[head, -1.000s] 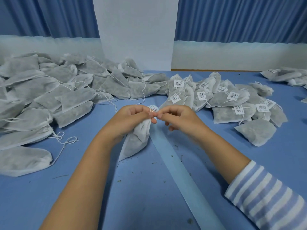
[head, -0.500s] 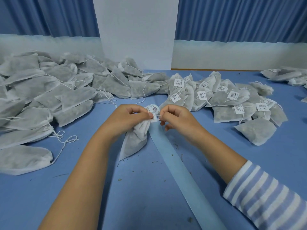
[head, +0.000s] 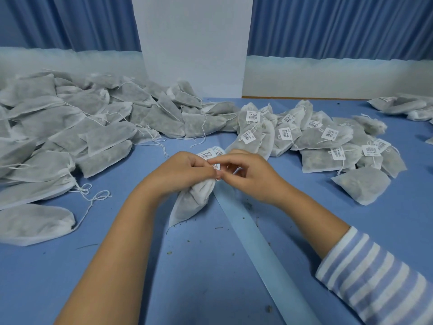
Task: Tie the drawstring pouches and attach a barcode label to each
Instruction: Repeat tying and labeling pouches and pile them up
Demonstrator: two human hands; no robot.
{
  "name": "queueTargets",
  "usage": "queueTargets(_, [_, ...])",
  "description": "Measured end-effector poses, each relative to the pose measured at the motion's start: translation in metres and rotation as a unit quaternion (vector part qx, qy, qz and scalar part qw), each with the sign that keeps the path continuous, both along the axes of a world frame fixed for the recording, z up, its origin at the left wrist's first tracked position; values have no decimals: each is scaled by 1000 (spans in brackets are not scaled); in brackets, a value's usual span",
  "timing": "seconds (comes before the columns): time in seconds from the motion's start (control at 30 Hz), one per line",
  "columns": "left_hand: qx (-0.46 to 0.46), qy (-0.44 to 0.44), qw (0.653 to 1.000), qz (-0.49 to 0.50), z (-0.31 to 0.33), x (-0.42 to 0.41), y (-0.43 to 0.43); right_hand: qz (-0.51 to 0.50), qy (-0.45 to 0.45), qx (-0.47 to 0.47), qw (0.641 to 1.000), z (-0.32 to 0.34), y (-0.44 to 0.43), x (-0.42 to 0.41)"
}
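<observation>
Both grips tight — left hand (head: 180,170) and right hand (head: 254,178) pinch a soft grey cloth pouch (head: 189,207), flat blue bench (head: 210,277) between pouch heaps (head: 70,137).

Blue table (head: 187,289), pale strip (head: 254,242) across it (dark crumbs (head: 269,308) scattered); curtains (head: 70,19) behind.

left: heap of unlabelled pouches (head: 70,141) and trailing strings (head: 93,198) block me | right: labelled pile (head: 328,146) blocks | centre: left hand (head: 178,172) and right hand (head: 253,177) gripping one pouch (head: 192,205) | near: I see open table (head: 187,277) both sides of the flat pale strip (head: 257,249)
</observation>
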State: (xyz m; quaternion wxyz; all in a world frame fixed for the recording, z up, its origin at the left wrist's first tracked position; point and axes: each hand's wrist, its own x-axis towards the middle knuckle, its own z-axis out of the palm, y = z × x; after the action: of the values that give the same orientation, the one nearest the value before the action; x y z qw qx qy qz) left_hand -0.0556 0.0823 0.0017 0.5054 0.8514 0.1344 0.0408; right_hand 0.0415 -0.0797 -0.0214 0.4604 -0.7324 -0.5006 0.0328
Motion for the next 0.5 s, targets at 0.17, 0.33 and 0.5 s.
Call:
queueTargets(0.17, [4, 3, 1000, -3, 2, -2, 2, -29, -53, 2, 998, 0, 0, 3])
queueTargets(0.33, [49, -68, 996, 30, -1, -2, 6, -10, 91, -50, 995, 6, -4, 6])
queueTargets(0.5, [43, -101, 994, -13, -2, -3, 7, 12, 177, -57, 982, 10, -5, 6])
